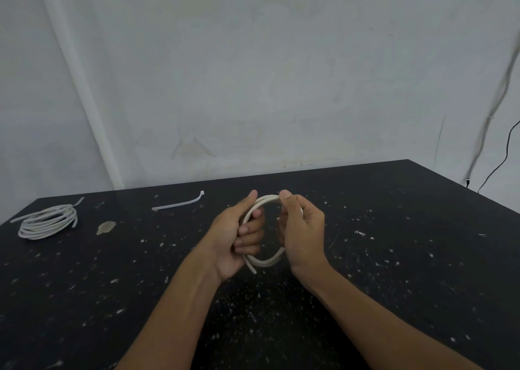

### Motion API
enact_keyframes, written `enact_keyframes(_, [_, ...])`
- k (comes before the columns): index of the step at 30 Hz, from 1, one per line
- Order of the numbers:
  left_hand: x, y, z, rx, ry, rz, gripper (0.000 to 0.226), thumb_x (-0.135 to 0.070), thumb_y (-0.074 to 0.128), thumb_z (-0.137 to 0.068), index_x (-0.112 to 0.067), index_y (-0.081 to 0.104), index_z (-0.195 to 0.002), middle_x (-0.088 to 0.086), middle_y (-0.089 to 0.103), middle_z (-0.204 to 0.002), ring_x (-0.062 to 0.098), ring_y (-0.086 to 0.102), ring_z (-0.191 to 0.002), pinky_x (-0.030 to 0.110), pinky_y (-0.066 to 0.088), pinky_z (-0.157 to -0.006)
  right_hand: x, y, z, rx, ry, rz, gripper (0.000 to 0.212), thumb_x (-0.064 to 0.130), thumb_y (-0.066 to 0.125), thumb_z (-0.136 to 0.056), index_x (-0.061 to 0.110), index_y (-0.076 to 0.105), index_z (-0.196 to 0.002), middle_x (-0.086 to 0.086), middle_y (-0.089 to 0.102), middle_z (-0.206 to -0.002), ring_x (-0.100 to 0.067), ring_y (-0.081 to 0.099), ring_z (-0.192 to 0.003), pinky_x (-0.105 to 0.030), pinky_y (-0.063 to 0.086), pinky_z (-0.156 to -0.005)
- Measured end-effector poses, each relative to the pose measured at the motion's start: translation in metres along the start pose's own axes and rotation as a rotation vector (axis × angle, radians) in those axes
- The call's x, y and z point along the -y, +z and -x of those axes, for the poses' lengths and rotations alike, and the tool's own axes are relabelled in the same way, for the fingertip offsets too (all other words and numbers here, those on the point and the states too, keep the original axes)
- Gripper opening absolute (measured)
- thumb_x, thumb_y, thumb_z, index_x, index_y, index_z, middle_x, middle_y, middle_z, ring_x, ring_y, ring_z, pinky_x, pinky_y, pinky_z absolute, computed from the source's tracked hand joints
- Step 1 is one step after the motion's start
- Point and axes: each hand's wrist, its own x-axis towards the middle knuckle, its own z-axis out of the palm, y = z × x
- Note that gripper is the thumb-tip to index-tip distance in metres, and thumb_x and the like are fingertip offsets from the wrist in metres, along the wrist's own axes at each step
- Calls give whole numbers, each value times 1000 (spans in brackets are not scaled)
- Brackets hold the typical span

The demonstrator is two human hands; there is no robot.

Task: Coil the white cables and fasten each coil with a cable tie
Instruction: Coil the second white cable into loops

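Both hands hold one small coil of white cable (267, 261) upright above the middle of the black table. My left hand (233, 237) grips the coil's left side with its fingers curled through the loop. My right hand (302, 229) grips the right side, thumb on the coil's top. A short loose cable end sticks out below the left hand. A loose white cable tie (178, 202) lies flat on the table, behind and left of the hands. At the far left rests a second white cable coil (47, 221) with a tie tail sticking up from it.
The black speckled table (394, 243) stands against a pale wall, its back edge just behind the hands. A tan stain (105, 227) marks the top near the left coil. A black wire (503, 155) hangs down the wall at the far right.
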Motion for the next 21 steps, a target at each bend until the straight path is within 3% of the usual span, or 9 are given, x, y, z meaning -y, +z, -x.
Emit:
enact_keyframes(3, [-1, -1, 2, 29, -44, 38, 40, -45, 59, -91, -14, 60, -66, -4, 39, -43, 3, 28, -28, 15, 21, -27, 1, -1, 2, 21, -10, -39, 44, 21, 58, -107, 17, 45, -66, 4, 30, -52, -9, 23, -44, -23, 24, -42])
enact_keyframes(6, [-2, -2, 3, -71, -4, -149, 45, -48, 60, -94, -16, 64, -62, -1, 46, -47, 8, 38, -35, 18, 30, -33, 2, -1, 4, 30, -25, 3, 46, 23, 59, -107, 20, 46, -63, 4, 31, -54, -10, 25, -48, -24, 27, -45])
enact_keyframes(11, [-5, 0, 4, -17, 42, -106, 52, -51, 51, -101, -16, 57, -62, -7, 28, -40, 6, 22, -31, 20, 17, -33, -1, 0, 1, 37, -49, 21, 40, 33, 61, -101, 30, 54, -62, 6, 35, -55, -10, 28, -48, -24, 29, -47])
enact_keyframes(15, [-6, 2, 1, -175, 108, -323, 55, -46, 55, -101, -21, 43, -53, -6, 25, -44, 9, 17, -34, 22, 12, -37, -6, -9, -6, 197, -187, 289, 28, 37, 50, -106, 32, 66, -84, 8, 52, -70, -11, 48, -63, -35, 43, -60])
enact_keyframes(18, [-6, -3, -1, -253, 121, -413, 55, -42, 56, -101, -23, 40, -52, -6, 27, -44, 9, 17, -35, 19, 13, -36, -7, -24, -18, 325, -322, 665, 33, 37, 41, -107, 27, 71, -118, 14, 67, -102, -8, 63, -91, -36, 54, -83])
enact_keyframes(20, [-6, -4, 0, -260, 129, -441, 55, -42, 56, -102, -24, 39, -52, -6, 27, -45, 9, 17, -36, 19, 14, -37, -4, -27, -19, 380, -334, 676, 37, 28, 39, -106, 21, 69, -129, 8, 70, -115, -10, 65, -100, -34, 56, -90])
enact_keyframes(21, [-6, -3, 0, -247, 133, -442, 55, -44, 55, -102, -24, 39, -52, -6, 27, -45, 9, 17, -37, 20, 14, -37, -3, -26, -17, 383, -305, 604, 37, 22, 39, -107, 19, 70, -126, 4, 71, -110, -12, 66, -93, -34, 58, -84])
